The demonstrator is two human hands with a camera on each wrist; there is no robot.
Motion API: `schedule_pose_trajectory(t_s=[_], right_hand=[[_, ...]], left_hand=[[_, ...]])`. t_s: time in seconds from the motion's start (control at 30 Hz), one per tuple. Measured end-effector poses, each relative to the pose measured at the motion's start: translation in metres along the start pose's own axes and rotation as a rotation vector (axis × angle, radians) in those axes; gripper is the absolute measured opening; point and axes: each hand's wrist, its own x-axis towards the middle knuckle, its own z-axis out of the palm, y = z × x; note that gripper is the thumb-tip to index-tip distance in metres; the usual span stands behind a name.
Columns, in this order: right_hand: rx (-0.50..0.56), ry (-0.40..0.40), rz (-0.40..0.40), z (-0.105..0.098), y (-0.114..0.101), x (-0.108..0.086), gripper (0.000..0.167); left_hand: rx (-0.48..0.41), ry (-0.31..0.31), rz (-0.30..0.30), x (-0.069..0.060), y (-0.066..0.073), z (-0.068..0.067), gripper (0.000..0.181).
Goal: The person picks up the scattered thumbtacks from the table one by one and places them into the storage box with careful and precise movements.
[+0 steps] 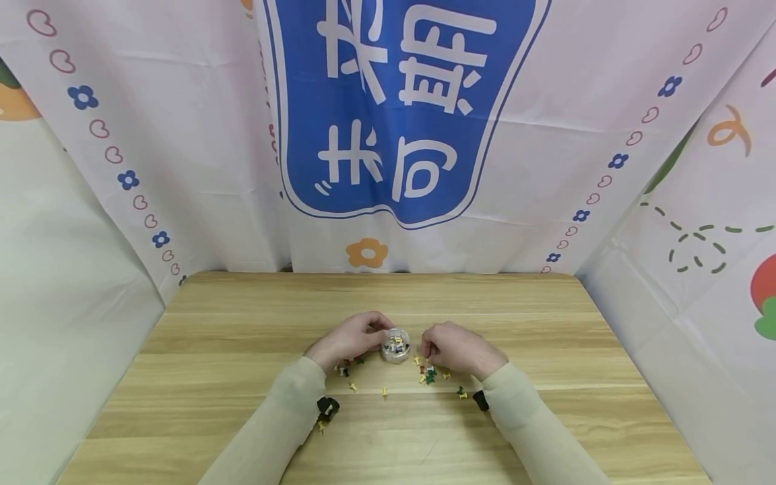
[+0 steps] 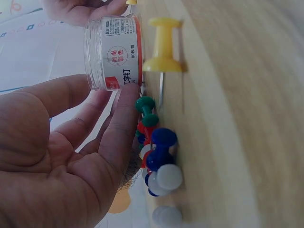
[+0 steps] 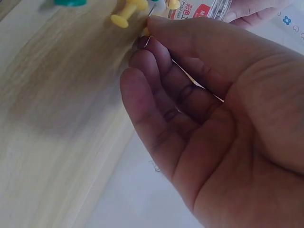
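Note:
A small clear plastic jar [image 1: 396, 347] with a white and red push-pin label [image 2: 124, 52] stands upright on the table, with some push pins inside. My left hand [image 1: 358, 337] holds its side between thumb and fingers. To the right of the jar, my right hand [image 1: 455, 347] is low over the table. Its thumb and fingertips pinch a push pin [image 3: 146, 32], mostly hidden, with a bit of yellow and metal showing. Loose red, green and yellow push pins [image 1: 431, 374] lie just below this hand. More pins, green, red, blue and white [image 2: 161, 154], lie beside the left fingers.
Single yellow push pins [image 1: 384, 393] lie in front of the jar, and a green and yellow pair [image 1: 463, 393] lies near the right wrist. Black straps [image 1: 328, 408] show at both wrists. A printed curtain [image 1: 230, 168] hangs behind the wooden table [image 1: 388, 444].

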Motion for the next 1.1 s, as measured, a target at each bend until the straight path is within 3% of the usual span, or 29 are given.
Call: schedule_pose_trajectory(t_s=[0.33,0.7,1.1], right_hand=[[-0.031,0.064,-0.013,-0.006,-0.004,0.002,0.019],[-0.081,0.16,-0.075,-0.012,-0.019,0.002,0.006],[-0.095,0.253,-0.146,-0.002,-0.033,0.006,0.006]], left_hand=[[0.005,-0.002,0.006,-0.001,-0.001,-0.001,0.022],[0.025,-0.002,0.015,0.0,-0.002,-0.001,0.022],[0.047,-0.002,0.02,0.0,-0.002,-0.001,0.021]])
